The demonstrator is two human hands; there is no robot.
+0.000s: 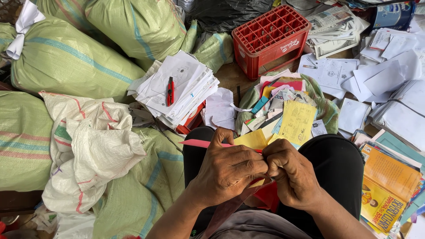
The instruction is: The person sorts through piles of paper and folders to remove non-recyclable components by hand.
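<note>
My left hand [228,168] and my right hand [290,172] meet over my lap, fingers pinched together on a thin booklet with a pink cover [199,143] and yellow pages [252,139]. Both fists are closed on the paper; a red part of it hangs below my right hand [268,194]. My knees in black trousers [338,168] sit under the hands. In front of my knees lies an open sack of mixed coloured papers [287,110].
A red plastic crate [270,37] stands ahead. A red utility knife [170,90] lies on a paper stack [177,86]. Green filled sacks [66,57] and a white sack [93,146] crowd the left. Loose papers [380,75] and colourful books [387,186] lie right.
</note>
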